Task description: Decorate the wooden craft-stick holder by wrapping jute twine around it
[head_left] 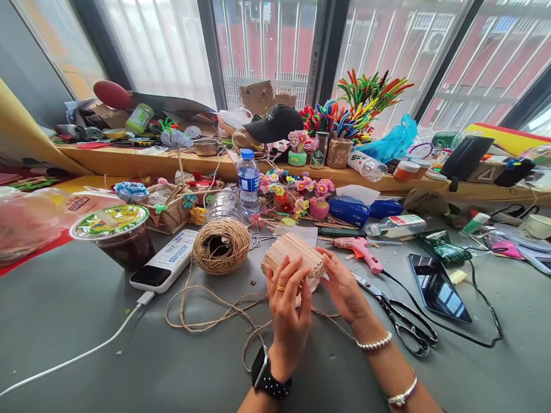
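Note:
Between my two hands is a rounded craft piece covered with pale wooden craft sticks (293, 252), lying on its side with a clear plastic end showing at the lower right. My left hand (289, 295), with a ring and a black watch, curls its fingers over the near side. My right hand (344, 287) grips the right end with thumb and fingers. A ball of jute twine (220, 246) sits to the left, and its loose strand (206, 328) loops over the table and passes behind my left hand.
Black-handled scissors (398, 318), a pink glue gun (361, 252) and a phone (439, 288) lie to the right. At left are a power bank (166, 263) with a white cable and a sealed drink cup (123, 238). A water bottle (248, 184) stands behind the twine.

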`<state>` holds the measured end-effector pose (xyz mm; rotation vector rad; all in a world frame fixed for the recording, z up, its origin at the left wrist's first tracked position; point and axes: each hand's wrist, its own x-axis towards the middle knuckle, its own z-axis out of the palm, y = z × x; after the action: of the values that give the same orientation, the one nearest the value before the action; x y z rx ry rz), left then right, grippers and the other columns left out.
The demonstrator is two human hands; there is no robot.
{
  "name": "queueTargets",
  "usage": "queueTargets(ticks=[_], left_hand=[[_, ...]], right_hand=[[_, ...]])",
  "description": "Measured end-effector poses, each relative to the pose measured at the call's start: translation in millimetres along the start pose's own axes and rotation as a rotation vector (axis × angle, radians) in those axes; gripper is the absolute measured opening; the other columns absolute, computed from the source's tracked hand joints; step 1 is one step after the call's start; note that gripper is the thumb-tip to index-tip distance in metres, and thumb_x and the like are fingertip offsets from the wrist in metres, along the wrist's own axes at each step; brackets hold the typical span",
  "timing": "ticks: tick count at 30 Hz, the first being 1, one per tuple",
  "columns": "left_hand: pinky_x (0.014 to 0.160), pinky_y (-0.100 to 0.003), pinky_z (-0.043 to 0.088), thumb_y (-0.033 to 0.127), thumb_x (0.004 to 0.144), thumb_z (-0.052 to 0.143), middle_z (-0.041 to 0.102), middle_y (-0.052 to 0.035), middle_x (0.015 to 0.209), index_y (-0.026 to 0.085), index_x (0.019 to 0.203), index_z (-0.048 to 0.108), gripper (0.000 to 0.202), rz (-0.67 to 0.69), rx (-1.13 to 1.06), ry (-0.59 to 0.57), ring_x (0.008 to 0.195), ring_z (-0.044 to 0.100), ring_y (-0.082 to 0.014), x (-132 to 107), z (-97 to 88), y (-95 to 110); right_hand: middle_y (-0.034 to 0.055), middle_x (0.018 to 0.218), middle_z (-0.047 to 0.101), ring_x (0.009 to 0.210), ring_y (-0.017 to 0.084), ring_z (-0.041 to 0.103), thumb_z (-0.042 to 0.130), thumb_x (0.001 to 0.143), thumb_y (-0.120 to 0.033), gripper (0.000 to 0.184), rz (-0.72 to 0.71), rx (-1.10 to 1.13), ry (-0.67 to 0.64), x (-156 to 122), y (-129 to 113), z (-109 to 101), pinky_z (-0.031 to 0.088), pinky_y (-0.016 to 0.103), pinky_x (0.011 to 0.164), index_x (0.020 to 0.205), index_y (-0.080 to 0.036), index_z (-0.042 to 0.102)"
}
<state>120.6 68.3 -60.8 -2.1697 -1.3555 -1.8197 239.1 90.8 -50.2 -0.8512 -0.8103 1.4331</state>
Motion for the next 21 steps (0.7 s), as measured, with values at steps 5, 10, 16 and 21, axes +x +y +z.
queueTargets(ticks=[5, 10, 16, 21], left_hand=[[0.107, -0.044, 0.023, 0.009, 0.085, 0.043, 0.060, -0.0076, 0.116, 0.020, 0.106, 0.056, 0.026, -0.008, 0.004, -0.013, 0.121, 0.044, -0.0197, -1.2, 0.3, -1.2], [0.106, -0.045, 0.023, 0.010, 0.085, 0.043, 0.060, -0.0075, 0.116, 0.020, 0.107, 0.056, 0.027, -0.007, 0.008, -0.016, 0.121, 0.045, -0.0203, -1.2, 0.9, -1.4], [0.107, -0.042, 0.023, 0.011, 0.085, 0.045, 0.061, -0.0063, 0.113, 0.020, 0.104, 0.057, 0.024, -0.023, -0.003, 0.008, 0.119, 0.047, -0.0195, 0.2, 1.7, 0.8], [0.107, -0.043, 0.022, 0.009, 0.084, 0.046, 0.061, -0.0070, 0.113, 0.020, 0.102, 0.057, 0.024, -0.009, 0.007, 0.020, 0.119, 0.046, -0.0193, -0.5, 2.8, 0.2]], right_hand=[[0.0020, 0.106, 0.062, 0.102, 0.020, 0.052, 0.064, 0.074, -0.044, 0.033, -0.020, -0.006, 0.011, 0.8, 0.5, -1.0, 0.041, 0.032, 0.086, 0.100, -0.024, 0.060], [0.0039, 0.110, 0.062, 0.106, 0.023, 0.052, 0.065, 0.070, -0.048, 0.045, -0.023, -0.086, 0.004, -1.4, -0.9, 3.5, 0.039, 0.036, 0.091, 0.107, -0.024, 0.056], [0.0047, 0.116, 0.058, 0.111, 0.023, 0.050, 0.064, 0.072, -0.048, 0.050, -0.040, -0.169, 0.031, -3.2, 3.5, 7.2, 0.036, 0.036, 0.094, 0.113, -0.023, 0.050], [0.0060, 0.115, 0.059, 0.108, 0.023, 0.052, 0.061, 0.074, -0.052, 0.051, -0.067, -0.186, 0.022, -3.8, 4.6, 7.8, 0.037, 0.037, 0.094, 0.114, -0.022, 0.048]])
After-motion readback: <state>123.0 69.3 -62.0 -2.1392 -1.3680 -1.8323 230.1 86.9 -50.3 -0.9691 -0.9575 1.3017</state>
